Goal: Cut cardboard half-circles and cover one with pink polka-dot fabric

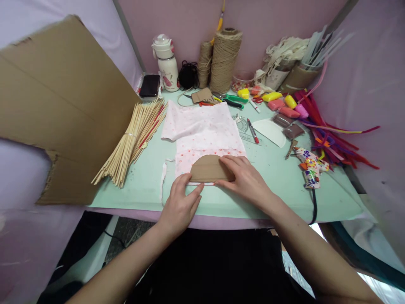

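A half-round piece of brown cardboard (210, 168) lies on pink floral cloth (202, 122), its straight edge along the cloth's front edge. My left hand (181, 202) holds its left corner, with fingertips at the end and the thumb at the straight edge. Around the right end curls my right hand (245, 177), fingers on the curved side and thumb by the front edge. Both hands keep the cardboard flat against the cloth. A thin cloth strip (163, 179) lies left of the cloth.
A bundle of wooden sticks (126, 141) and a tall cardboard sheet (72, 114) stand left. Twine spools (225, 63) and a bottle (167, 69) line the back. At right are a glue gun (311, 166), a white half-round piece (270, 131), a marker (253, 131) and pipe cleaners (332, 145).
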`<action>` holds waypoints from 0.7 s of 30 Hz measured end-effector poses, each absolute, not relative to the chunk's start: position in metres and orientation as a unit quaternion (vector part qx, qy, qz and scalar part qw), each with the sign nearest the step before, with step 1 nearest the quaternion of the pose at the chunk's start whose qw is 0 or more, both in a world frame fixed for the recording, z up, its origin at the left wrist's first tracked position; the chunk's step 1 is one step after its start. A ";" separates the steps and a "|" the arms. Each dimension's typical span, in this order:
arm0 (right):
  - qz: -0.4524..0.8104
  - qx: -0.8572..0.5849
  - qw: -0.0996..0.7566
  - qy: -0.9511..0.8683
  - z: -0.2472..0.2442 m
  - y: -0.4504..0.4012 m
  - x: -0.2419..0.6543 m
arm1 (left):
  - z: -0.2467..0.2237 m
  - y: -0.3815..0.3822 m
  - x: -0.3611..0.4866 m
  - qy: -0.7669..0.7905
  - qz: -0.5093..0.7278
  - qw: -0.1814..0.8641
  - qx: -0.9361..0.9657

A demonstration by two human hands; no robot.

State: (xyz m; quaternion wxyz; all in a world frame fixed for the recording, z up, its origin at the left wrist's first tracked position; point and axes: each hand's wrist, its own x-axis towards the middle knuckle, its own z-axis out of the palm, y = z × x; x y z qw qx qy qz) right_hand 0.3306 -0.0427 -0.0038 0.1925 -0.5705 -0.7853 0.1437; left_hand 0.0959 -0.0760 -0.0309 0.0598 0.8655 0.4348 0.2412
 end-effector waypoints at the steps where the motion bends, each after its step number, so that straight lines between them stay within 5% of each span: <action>1: 0.141 -0.573 0.194 -0.784 -0.004 -0.043 0.330 | -0.031 -0.076 0.096 0.436 0.241 0.059 0.865; 21: 0.141 -0.584 0.179 -0.779 -0.006 -0.040 0.332 | -0.031 -0.075 0.097 0.427 0.214 0.045 0.877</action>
